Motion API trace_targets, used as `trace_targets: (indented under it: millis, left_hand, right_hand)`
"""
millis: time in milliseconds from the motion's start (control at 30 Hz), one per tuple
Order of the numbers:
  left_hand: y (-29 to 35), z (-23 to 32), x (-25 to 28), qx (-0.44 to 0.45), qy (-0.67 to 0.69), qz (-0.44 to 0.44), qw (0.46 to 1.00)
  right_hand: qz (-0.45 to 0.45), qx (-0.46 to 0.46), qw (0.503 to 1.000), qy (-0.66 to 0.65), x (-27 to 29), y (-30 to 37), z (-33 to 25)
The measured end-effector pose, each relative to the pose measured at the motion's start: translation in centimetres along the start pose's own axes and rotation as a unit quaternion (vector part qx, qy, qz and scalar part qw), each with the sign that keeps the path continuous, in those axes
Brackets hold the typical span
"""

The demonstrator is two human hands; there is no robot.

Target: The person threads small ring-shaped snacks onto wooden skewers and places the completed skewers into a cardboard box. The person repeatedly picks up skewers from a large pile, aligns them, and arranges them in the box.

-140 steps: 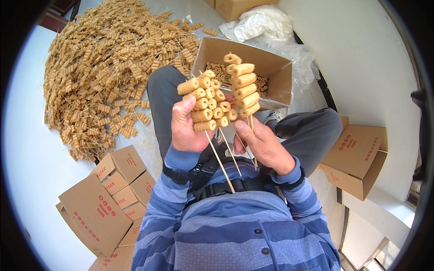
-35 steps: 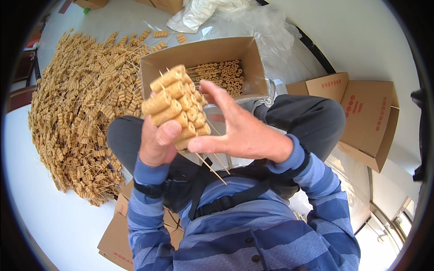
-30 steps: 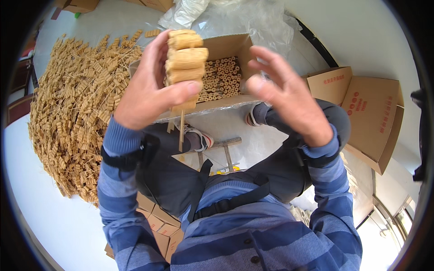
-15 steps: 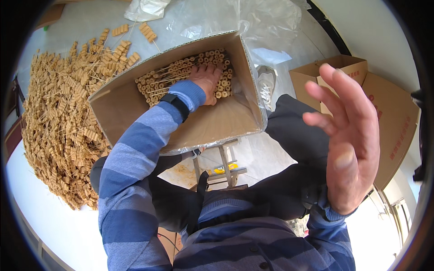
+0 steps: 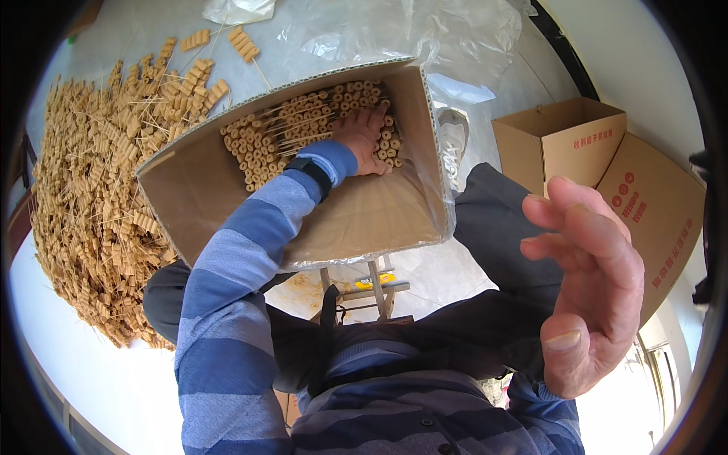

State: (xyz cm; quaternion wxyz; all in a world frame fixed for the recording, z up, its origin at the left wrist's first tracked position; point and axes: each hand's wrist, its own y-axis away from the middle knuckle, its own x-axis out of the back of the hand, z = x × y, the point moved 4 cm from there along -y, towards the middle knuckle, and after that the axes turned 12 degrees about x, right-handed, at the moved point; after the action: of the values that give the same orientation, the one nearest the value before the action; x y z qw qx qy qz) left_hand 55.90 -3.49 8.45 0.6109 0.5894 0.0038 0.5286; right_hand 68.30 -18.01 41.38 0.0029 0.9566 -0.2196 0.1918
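Note:
An open cardboard box (image 5: 349, 236) lined with clear plastic film stands before me, tilted on a wooden stool (image 5: 375, 292). Inside, skewers of tan ring-shaped pieces (image 5: 254, 144) are packed in rows, ring ends facing up and thin sticks between them. My left hand (image 5: 360, 140), with a black band on its wrist, lies on the skewers at the right end with its fingers apart; the fingertips rest against the rings. Raised in the air right of the box, my right hand (image 5: 595, 296) holds nothing, its fingers loosely curled and the thumb apart.
A large heap of the same skewers (image 5: 98, 212) spreads on the left, with a few loose skewers (image 5: 243, 44) beyond the box. Two cardboard boxes, one open (image 5: 561, 129) and one flap-like panel (image 5: 660, 220), stand at right. Clear plastic sheeting (image 5: 462, 38) lies at the back.
My left hand has shifted slightly right on the skewers. My right hand has dropped a little, and its fingers have curled more. The box appears slightly lower in view.

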Motion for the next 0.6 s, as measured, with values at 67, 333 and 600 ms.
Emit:
trace_targets:
  millis: [67,333,600]
  left_hand:
    - [-0.2,-0.6,0.1,0.013,0.022,-0.011,1.0]
    - [-0.6,-0.3,-1.4,-0.031,-0.049,-0.051,0.997]
    - [1.6,1.0,0.3,-0.033,-0.05,0.028,0.998]
  right_hand:
    - [0.01,-0.011,1.0,-0.008,-0.1,0.2,-0.3]
    - [-0.001,-0.006,0.999,0.044,-1.0,-0.3,-1.6]
    - [0.009,-0.088,0.993,0.08,-2.4,-1.1,-3.3]
